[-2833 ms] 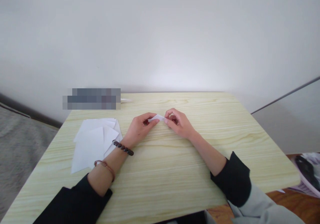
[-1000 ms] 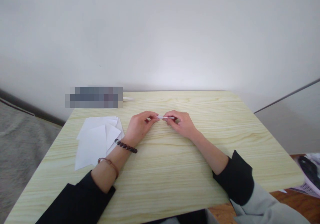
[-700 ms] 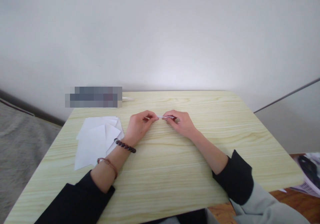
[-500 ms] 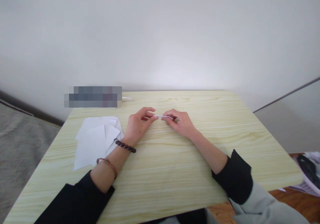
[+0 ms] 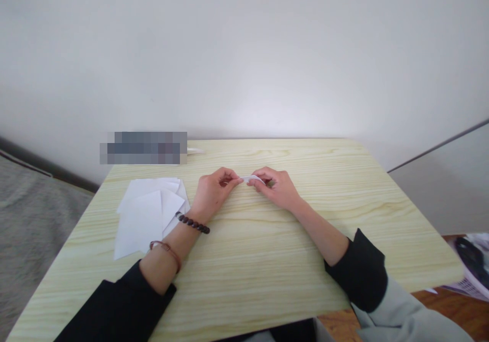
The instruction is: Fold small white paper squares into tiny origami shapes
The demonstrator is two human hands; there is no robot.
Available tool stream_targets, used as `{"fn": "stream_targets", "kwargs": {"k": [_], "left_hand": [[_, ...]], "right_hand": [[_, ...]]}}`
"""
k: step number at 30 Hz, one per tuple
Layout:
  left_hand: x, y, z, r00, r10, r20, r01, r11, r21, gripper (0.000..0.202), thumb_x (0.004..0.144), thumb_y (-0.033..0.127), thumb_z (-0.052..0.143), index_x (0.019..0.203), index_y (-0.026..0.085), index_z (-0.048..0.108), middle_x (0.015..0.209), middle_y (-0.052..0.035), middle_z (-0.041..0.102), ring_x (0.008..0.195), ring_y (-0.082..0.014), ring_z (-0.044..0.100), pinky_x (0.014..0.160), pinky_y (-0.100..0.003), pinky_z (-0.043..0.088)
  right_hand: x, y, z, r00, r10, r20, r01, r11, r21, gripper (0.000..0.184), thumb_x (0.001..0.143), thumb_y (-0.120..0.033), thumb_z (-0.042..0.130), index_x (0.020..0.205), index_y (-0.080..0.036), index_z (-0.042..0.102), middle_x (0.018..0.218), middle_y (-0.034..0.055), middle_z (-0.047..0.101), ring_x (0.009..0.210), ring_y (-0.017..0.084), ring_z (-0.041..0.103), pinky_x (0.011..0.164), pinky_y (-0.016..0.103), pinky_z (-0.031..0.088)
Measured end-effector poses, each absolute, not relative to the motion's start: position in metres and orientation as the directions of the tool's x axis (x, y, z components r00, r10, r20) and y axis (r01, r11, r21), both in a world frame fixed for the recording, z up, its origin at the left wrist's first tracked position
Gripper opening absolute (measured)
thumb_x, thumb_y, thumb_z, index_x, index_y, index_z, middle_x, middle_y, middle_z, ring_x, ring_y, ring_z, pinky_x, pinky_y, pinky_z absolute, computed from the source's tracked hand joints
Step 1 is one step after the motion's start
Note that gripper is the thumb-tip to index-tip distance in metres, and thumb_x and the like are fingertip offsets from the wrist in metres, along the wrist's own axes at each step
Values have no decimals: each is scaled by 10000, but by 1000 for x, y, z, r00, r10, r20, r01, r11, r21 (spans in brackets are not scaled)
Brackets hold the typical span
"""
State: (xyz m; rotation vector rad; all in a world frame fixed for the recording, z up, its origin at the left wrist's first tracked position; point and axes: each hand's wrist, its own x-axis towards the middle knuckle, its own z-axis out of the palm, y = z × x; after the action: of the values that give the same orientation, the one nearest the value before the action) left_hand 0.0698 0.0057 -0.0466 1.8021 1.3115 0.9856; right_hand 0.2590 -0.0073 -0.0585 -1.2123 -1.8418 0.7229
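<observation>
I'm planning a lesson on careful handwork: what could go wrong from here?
1. The left hand and right hand pinch the small white paper by their fingertips, so an uneven pull might crease or tear it.
2. The beaded bracelet sits close by the loose white sheets in this view; a sideways sweep of that arm could scatter them.

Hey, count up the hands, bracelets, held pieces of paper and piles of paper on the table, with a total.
Left hand and right hand: 2
Beaded bracelet and thin bracelet: 2
Held piece of paper: 1
Pile of paper: 1
Total: 6
</observation>
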Motion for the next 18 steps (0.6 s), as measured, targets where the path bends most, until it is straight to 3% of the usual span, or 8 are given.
{"fn": "stream_targets", "kwargs": {"k": [9,13,18], "left_hand": [[68,7,-45,223,952,209,493,-295,818,232,752,411,636,734,181,623,718,-5,701,633,-135,634,646,-234,505],[69,6,-44,263,941,213,489,-321,811,228,771,410,610,764,187,655,767,-13,717,686,-148,646,687,-247,505],[70,8,-48,214,970,116,309,-179,934,283,810,447,561,862,170,588,735,-40,713,685,-165,670,654,-268,518]], "right_hand": [[259,-8,-59,-203,934,294,472,357,-806,184,819,-342,587,849,-167,636,594,-5,638,487,96,534,495,211,385],[259,-7,-60,-189,937,295,432,349,-831,177,827,-322,570,877,-162,629,739,35,701,537,106,578,516,217,414],[260,-5,-62,-179,925,337,447,381,-809,192,853,-323,540,916,-171,638,786,38,701,578,113,595,573,227,448]]}}
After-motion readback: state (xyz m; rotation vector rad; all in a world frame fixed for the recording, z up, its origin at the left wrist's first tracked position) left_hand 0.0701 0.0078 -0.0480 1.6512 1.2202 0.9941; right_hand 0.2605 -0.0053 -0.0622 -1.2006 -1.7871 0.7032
